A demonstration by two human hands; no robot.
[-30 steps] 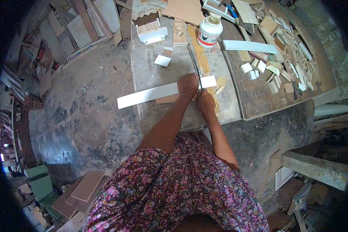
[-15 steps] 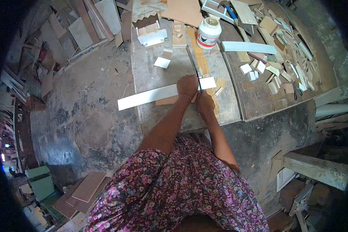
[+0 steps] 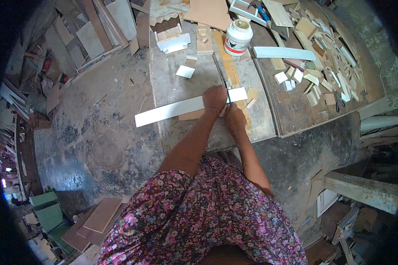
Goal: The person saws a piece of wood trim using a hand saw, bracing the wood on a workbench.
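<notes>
A long white board strip [image 3: 170,111] lies across the worktable, its left end sticking out past the table's left edge. My left hand [image 3: 214,98] is closed and bears down on the strip near its right end. Just right of that hand, a thin dark saw blade [image 3: 220,68] crosses the strip, pointing away from me. My right hand [image 3: 235,120] is closed around the blade's near end, close to the strip's front edge. The strip's short right end [image 3: 238,94] shows beyond the blade. Under the strip, a brown wood piece [image 3: 192,116] is partly covered.
A white glue tub [image 3: 239,39] stands open farther back. A small white-and-wood assembly [image 3: 173,43] sits at the far left, near a small white piece [image 3: 185,71]. On the right-hand table lie a pale curved strip [image 3: 284,53], many wood offcuts [image 3: 316,81] and a hammer [image 3: 264,14].
My right hand has shifted slightly toward me with the saw blade. My left hand and the white strip stay almost where they were.
</notes>
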